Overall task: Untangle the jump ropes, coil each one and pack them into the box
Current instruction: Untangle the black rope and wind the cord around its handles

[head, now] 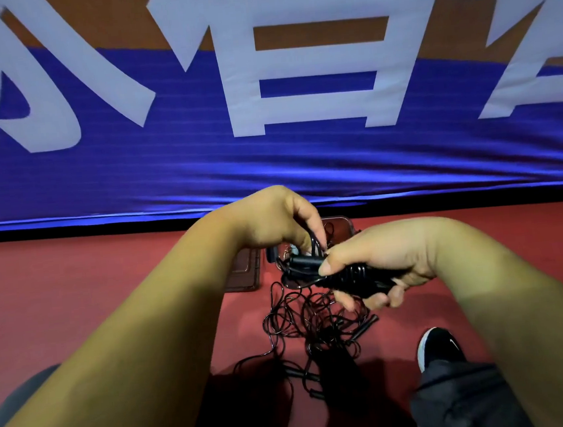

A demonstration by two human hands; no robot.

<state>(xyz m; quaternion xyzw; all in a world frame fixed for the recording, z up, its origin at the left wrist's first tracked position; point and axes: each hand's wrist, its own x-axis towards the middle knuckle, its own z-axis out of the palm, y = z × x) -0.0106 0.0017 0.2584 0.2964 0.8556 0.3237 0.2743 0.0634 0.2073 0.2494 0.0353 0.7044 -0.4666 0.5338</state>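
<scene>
My right hand [380, 258] grips a pair of black jump-rope handles [351, 275], held together and pointing left. My left hand [274, 221] hangs just above their left end and pinches a thin black cord [313, 241] near the handle tips. Below both hands a tangle of black jump ropes [318, 320] lies on the red floor, with more handles sticking out at its right and lower edges. A clear plastic box [340, 228] sits on the floor behind my hands, mostly hidden by them. Its lid [244, 272] lies flat to the left.
A large blue and orange banner [266, 146] with white characters stands along the far edge of the red floor [74, 285]. My right foot in a black shoe [437, 346] and a dark trouser leg are at lower right. My left knee shows at lower left.
</scene>
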